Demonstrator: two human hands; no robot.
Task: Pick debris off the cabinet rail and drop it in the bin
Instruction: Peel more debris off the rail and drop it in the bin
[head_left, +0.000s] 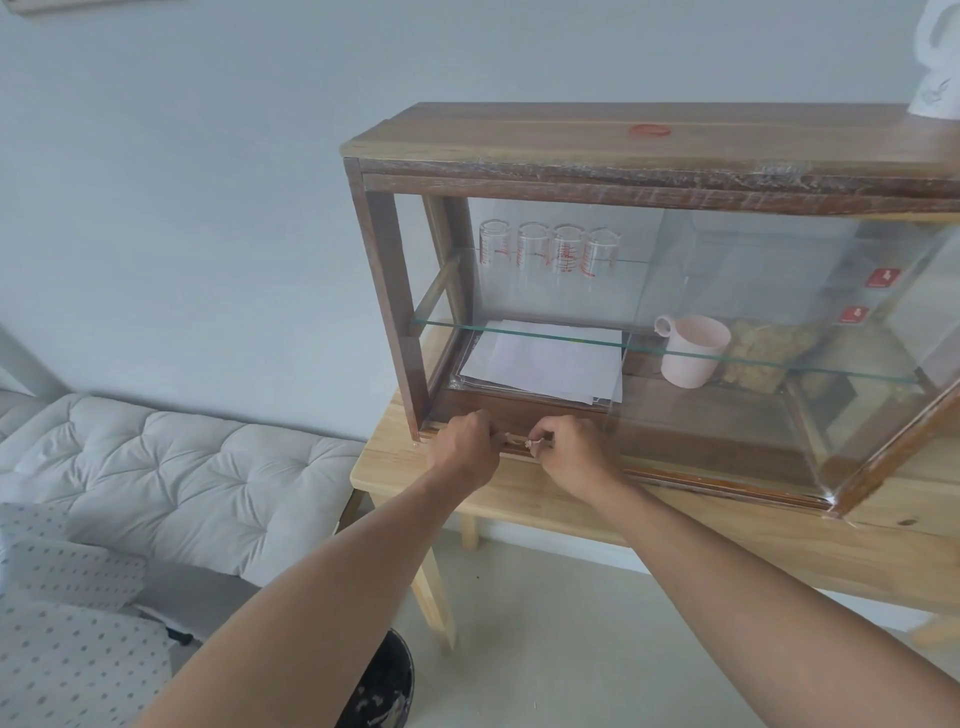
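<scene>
Hands at the cabinet rail (675, 475), both working the same short stretch near the left front corner of the wooden display cabinet (623, 140). Left hand (465, 441) knuckles-up, fingers curled together onto the rail; whether anything is pinched under them cannot be told. Right hand (566, 449) likewise curled, thumb and forefinger drawn together on a small pale scrap. Debris (519, 441) seen as light, crumb-like bits lying in the rail groove in the narrow gap between the two hands, touching or just beside the fingertips of each.

Governing relation: rail runs left to right along the cabinet's bottom front edge, and the debris lies strung along that same axis. From the left hand, debris lies to the right; from the right hand, to the left. Neither hand clearly nearer; right fingertips judged already in contact.

Sliding glass panel (727, 415) stands just right of the right hand, leaving the left portion of the rail exposed. Cabinet resting on a pale wooden table (779, 540).

Bin not identified with certainty; a dark round object (384, 680) at the bottom edge, below the left forearm, possibly it. If so, drop point lies low and well apart from the rail, nearer the left arm.

Step judged as picking, not yet carrying.
</scene>
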